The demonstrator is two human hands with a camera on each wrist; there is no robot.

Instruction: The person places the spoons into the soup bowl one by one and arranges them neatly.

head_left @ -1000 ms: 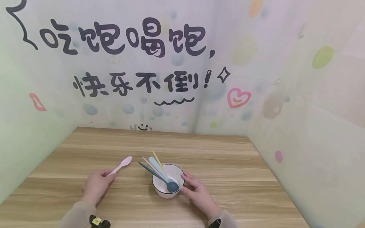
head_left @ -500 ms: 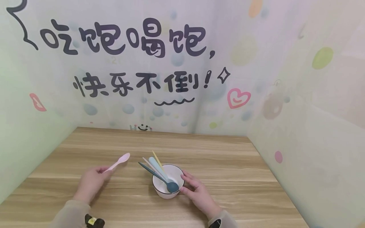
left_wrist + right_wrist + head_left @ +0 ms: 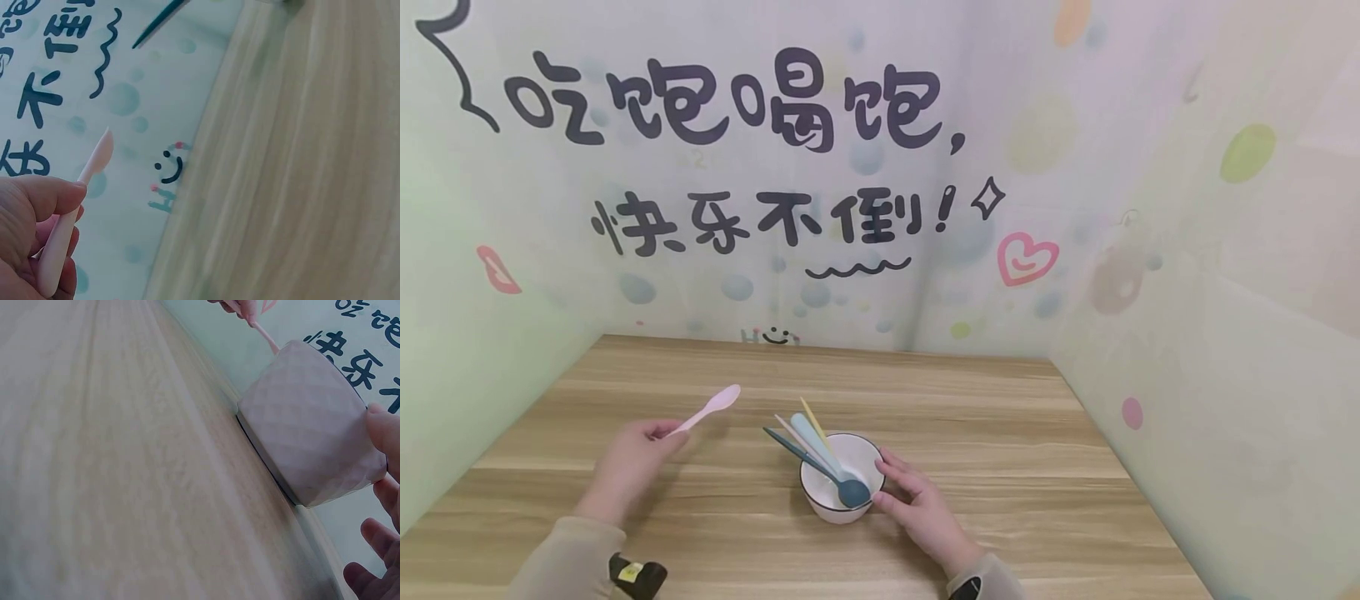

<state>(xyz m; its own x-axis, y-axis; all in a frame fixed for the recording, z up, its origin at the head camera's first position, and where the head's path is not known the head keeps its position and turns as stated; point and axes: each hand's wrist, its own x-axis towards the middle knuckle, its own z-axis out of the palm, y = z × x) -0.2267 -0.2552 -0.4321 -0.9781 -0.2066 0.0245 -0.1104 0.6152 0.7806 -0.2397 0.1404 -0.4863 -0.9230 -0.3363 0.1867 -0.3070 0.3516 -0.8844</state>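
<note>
My left hand pinches a pink spoon by its handle, left of the bowl and above the table. In the left wrist view the thumb and fingers hold the spoon's handle, the spoon end pointing up. A white bowl with a dark rim and a faceted outside stands upright on the table. Inside it lean a dark blue spoon, a light blue utensil, a pale pink handle and a yellow handle. With thumb and fingers, my right hand holds the bowl's right side.
The wood-grain table extends around the bowl. A printed backdrop rises at its far edge, with walls on the left and right.
My left hand has moved to the left and farther back, carrying the pink spoon higher off the table. The right hand and the bowl have stayed in place.
</note>
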